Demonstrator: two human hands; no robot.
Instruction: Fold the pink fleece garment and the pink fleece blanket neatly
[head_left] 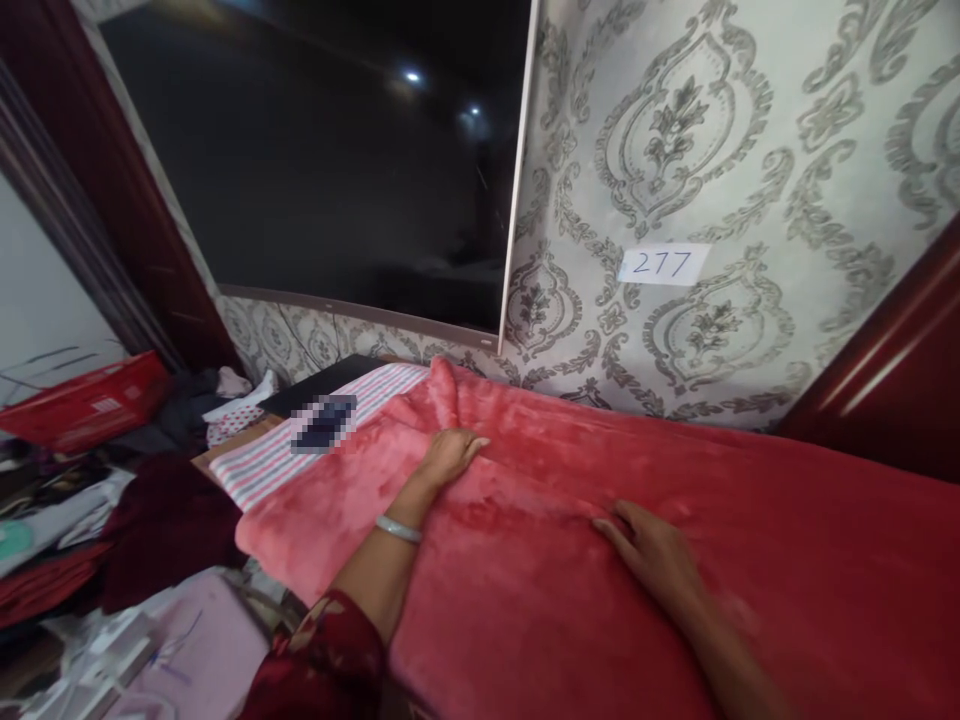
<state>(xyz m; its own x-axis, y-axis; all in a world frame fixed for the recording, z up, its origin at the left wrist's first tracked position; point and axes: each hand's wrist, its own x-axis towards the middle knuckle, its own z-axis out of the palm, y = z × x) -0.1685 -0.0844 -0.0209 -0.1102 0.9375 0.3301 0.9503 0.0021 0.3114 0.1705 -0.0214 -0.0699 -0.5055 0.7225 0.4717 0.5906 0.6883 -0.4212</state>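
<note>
Quick count: one fluffy red fleece blanket [600,560], two bare hands on it, a left one [450,455] and a right one [652,555]. One pale green bangle [399,529], one pink-and-white striped cloth [300,450], one big dark flat screen [337,160], one white paper label reading 277 [664,264], one red plastic basket [82,405].

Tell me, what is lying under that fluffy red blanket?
At its left end the red blanket overlaps a striped cloth, which shows beside it. Both the left hand and right hand press flat on top. Whatever surface supports it is covered.
</note>
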